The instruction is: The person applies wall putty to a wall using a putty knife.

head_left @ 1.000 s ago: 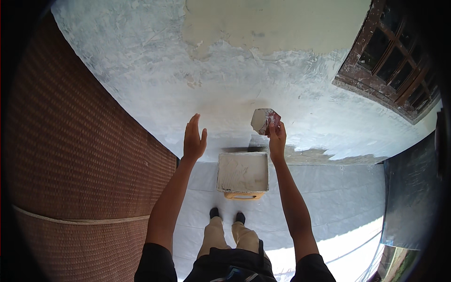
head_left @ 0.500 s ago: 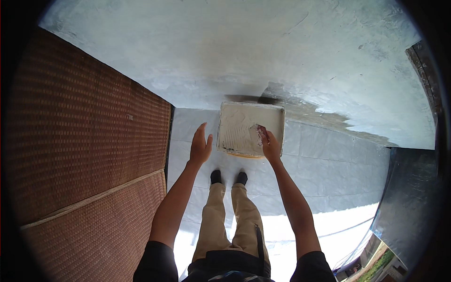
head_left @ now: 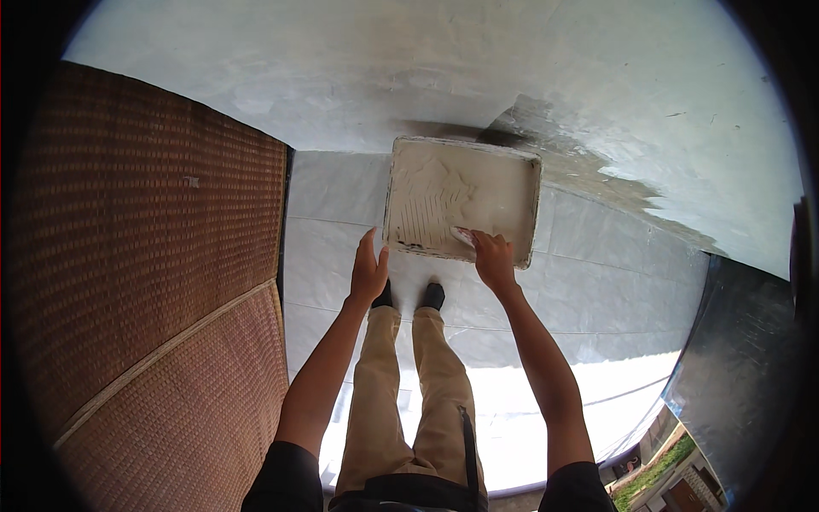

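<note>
A rectangular tray [head_left: 535,205] of beige paste, with ridged streaks in it, rests in front of me at the foot of the wall. My right hand [head_left: 495,260] grips a small scraper [head_left: 463,235] with reddish marks, its blade down at the paste in the lower part of the tray. My left hand [head_left: 369,269] is open, fingers stretched out, beside the tray's lower left corner; I cannot tell if it touches the rim.
A patchy white plastered wall [head_left: 426,60] rises ahead. A brown woven panel [head_left: 162,222] runs along the left, a dark sheet [head_left: 734,341] stands at the right. Grey flooring [head_left: 606,282] lies under my feet, sunlit toward me; grass shows at the lower right.
My view has tipped down from the upper wall and window to the tray. My right hand has lowered the scraper from the wall into the tray. My left hand stays open.
</note>
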`<state>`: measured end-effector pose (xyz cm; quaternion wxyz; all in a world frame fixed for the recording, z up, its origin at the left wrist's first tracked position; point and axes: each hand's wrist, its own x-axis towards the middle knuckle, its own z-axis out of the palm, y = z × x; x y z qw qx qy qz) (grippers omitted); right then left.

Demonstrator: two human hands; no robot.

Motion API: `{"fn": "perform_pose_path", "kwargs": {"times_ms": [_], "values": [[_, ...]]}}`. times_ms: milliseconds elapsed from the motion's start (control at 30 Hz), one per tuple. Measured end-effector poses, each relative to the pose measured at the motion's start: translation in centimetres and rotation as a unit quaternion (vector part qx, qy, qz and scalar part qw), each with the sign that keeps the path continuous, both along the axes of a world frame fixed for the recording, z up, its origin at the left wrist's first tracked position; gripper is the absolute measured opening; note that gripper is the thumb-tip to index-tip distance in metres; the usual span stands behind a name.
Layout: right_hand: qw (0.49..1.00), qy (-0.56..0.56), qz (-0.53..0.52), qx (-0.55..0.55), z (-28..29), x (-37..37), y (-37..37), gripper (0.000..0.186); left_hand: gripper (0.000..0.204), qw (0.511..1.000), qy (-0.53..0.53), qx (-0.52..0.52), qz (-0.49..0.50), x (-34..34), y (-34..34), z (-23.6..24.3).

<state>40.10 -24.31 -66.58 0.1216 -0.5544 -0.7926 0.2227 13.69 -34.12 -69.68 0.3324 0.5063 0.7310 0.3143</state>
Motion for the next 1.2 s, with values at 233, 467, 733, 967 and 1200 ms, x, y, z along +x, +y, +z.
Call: {"fn": "perform_pose_path", "kwargs": {"times_ms": [233,467,733,967,1200], "values": [[0.992,-0.067,0.102,0.034,0.9,0.1,0.1,0.037,0.050,1.000,-0.005,0.000,0.004,0.4,0.0,-2.4],[0.985,-0.104,0.138,0.008,1.7,0.6,0.6,0.022,0.050,0.999,-0.027,-0.009,0.015,0.5,-0.4,-3.4],[0.988,-0.085,0.131,0.003,1.2,-0.6,0.2,0.029,0.050,0.999,-0.045,-0.016,0.009,0.4,-1.1,-4.1],[0.992,-0.031,0.116,0.027,-0.1,-3.4,0.3,0.025,0.048,0.998,-0.067,-0.009,0.013,0.6,-1.3,-4.0],[0.992,-0.023,0.119,0.033,-0.2,-5.8,-0.2,0.021,0.045,0.996,-0.083,-0.015,0.027,0.4,-1.6,-3.8]]}}
